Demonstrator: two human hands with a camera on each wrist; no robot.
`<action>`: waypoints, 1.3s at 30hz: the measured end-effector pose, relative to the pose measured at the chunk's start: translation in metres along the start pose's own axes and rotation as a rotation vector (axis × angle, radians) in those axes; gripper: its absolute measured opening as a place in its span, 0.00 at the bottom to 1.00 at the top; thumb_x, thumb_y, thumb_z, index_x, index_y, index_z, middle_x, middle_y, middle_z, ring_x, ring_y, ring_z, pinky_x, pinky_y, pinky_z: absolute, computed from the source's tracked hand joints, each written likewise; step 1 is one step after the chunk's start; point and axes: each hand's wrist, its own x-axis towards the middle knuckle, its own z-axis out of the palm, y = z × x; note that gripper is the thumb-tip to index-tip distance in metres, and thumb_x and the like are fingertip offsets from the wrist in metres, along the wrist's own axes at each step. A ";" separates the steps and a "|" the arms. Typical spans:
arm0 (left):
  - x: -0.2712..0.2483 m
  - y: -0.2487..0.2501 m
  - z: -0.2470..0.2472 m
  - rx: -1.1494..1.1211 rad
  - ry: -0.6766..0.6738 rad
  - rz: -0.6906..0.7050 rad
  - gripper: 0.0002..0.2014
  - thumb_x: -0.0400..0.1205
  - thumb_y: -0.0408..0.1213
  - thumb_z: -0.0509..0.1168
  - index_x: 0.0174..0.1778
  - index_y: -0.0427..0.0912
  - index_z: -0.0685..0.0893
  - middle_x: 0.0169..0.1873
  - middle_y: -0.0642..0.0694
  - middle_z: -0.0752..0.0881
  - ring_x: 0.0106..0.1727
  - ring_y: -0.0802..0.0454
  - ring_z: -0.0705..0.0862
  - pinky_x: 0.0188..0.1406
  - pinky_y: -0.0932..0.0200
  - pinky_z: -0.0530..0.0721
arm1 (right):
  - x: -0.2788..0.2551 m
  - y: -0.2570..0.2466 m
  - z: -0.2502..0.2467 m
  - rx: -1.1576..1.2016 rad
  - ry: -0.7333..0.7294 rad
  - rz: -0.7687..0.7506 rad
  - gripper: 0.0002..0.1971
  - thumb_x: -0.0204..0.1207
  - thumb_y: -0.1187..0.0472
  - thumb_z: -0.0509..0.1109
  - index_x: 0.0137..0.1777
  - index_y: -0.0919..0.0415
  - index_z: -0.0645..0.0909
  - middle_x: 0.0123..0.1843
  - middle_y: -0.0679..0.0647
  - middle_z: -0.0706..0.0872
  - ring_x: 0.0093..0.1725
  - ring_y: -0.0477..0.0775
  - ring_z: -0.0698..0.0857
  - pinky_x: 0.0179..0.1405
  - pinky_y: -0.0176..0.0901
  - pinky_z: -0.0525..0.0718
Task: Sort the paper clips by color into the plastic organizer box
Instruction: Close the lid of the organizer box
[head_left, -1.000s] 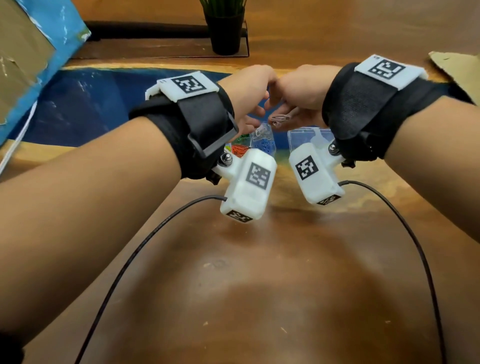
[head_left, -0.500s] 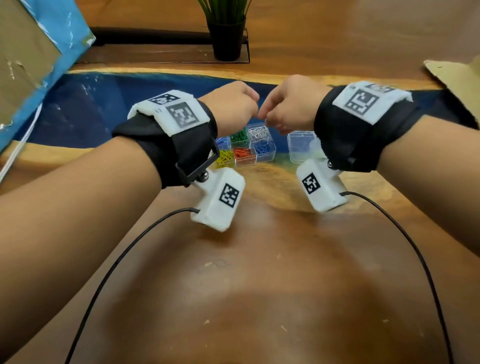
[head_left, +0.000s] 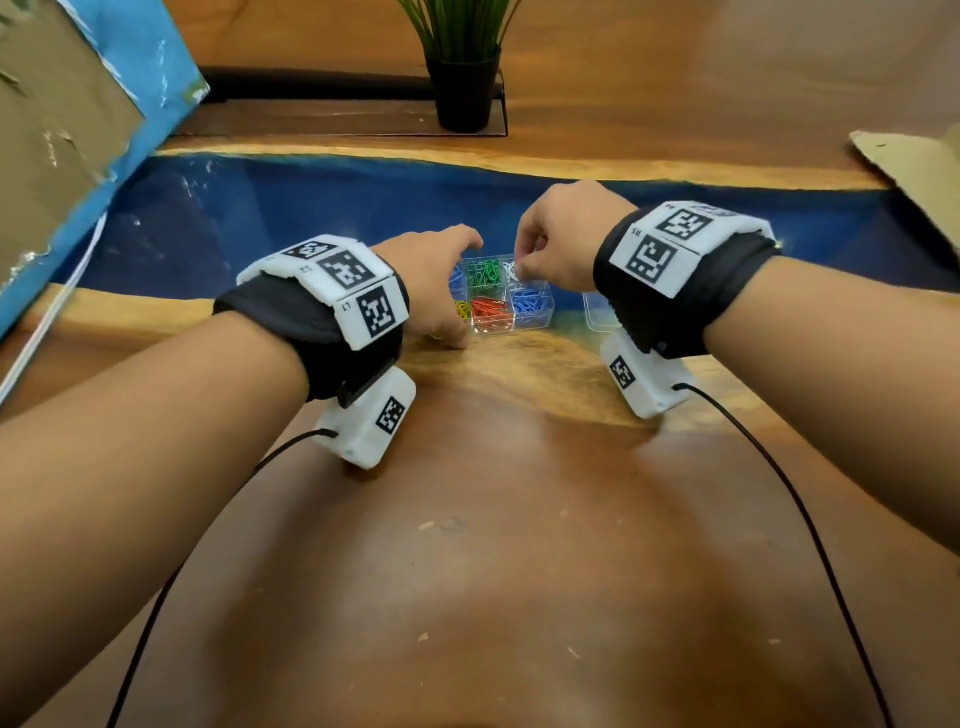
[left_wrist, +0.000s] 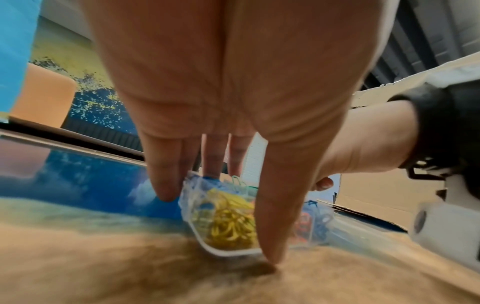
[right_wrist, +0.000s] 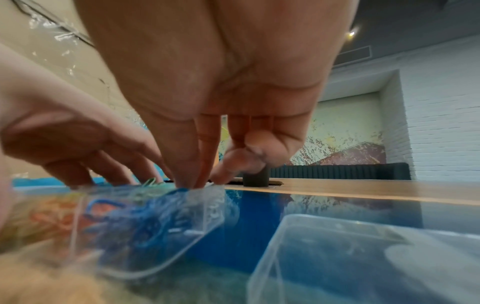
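The clear plastic organizer box (head_left: 540, 325) sits where the table's blue band meets the wood. Its compartments hold green clips (head_left: 484, 271), red clips (head_left: 488, 314), blue clips (head_left: 530, 306) and yellow clips (left_wrist: 228, 222). My left hand (head_left: 457, 291) grips the box's left end, with the thumb (left_wrist: 272, 216) at the front wall and the fingers (left_wrist: 166, 181) on the far side. My right hand (head_left: 519, 270) hovers over the back right compartment, its fingertips (right_wrist: 192, 181) pinched together on white paper clips (head_left: 511, 269). How many clips it pinches is hidden.
A second, empty-looking clear container (right_wrist: 363, 257) stands just right of the organizer, under my right wrist. A potted plant (head_left: 462, 88) is at the back, cardboard (head_left: 914, 166) at the far right, and a blue board (head_left: 171, 98) at the left. Black cables (head_left: 810, 519) trail over the wood.
Both hands have come down from mid-air onto the organizer. The left hand took hold of its left end. The right hand carried its pinched clips down to the back right compartment.
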 end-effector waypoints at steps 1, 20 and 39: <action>0.000 -0.002 -0.001 -0.001 -0.001 -0.004 0.52 0.65 0.47 0.80 0.80 0.50 0.56 0.74 0.44 0.72 0.71 0.43 0.75 0.68 0.47 0.75 | 0.000 0.001 -0.001 0.008 0.008 -0.002 0.06 0.75 0.55 0.70 0.46 0.54 0.87 0.44 0.49 0.87 0.48 0.52 0.86 0.40 0.41 0.79; -0.007 -0.033 -0.011 0.068 -0.037 -0.101 0.42 0.64 0.58 0.77 0.73 0.53 0.70 0.72 0.47 0.74 0.70 0.44 0.75 0.67 0.48 0.74 | -0.041 0.073 -0.020 -0.280 -0.289 0.165 0.40 0.62 0.47 0.80 0.74 0.55 0.72 0.67 0.56 0.78 0.64 0.60 0.80 0.65 0.56 0.79; -0.004 -0.041 -0.006 0.079 -0.002 -0.054 0.38 0.64 0.61 0.75 0.71 0.55 0.74 0.53 0.49 0.74 0.57 0.46 0.77 0.52 0.54 0.74 | 0.002 -0.017 -0.001 -0.185 -0.211 -0.094 0.40 0.61 0.43 0.78 0.74 0.47 0.69 0.68 0.54 0.70 0.65 0.58 0.77 0.65 0.57 0.78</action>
